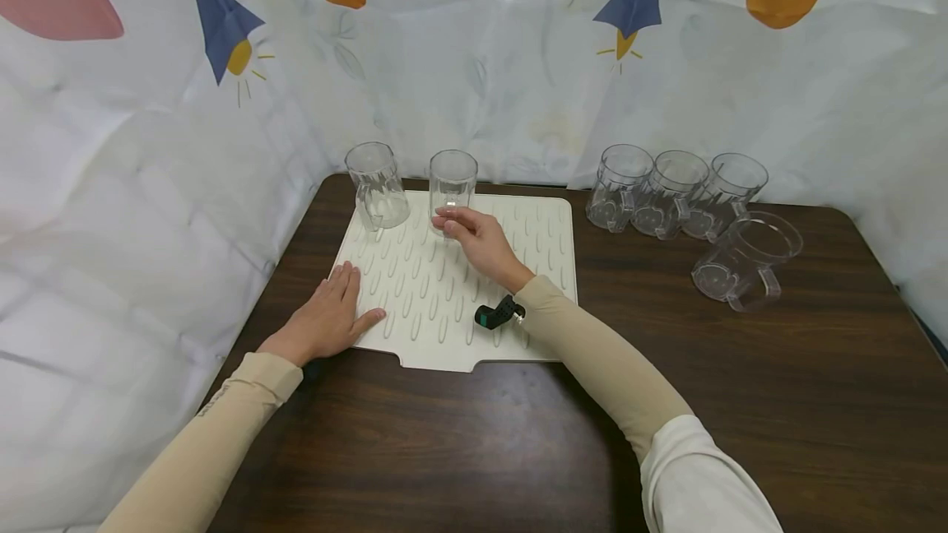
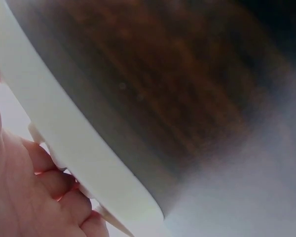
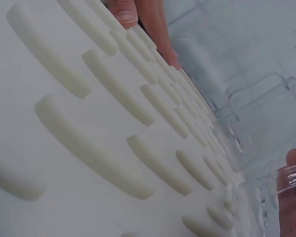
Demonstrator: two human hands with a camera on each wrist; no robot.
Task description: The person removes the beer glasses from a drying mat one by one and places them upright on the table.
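My right hand (image 1: 481, 243) grips the handle of a clear glass mug (image 1: 453, 175) near the back edge of a cream ridged drying mat (image 1: 415, 303). In the right wrist view, the clear handle (image 3: 292, 177) lies against the fingers (image 3: 291, 217). My left hand (image 1: 326, 315) rests on the mat's left edge, fingers straight and thumb spread over the ridges. In the left wrist view, the hand (image 2: 34, 192) lies along the mat's pale edge (image 2: 84, 133). A second glass mug (image 1: 379, 187) stands at the mat's back left corner, its handle toward the front.
To the right of the mat, three glass mugs (image 1: 670, 192) stand in a row on the dark wooden table (image 1: 518, 451). Another glass mug (image 1: 748, 257) stands in front of them. A patterned white curtain (image 1: 489, 64) hangs behind the table and along its left side.
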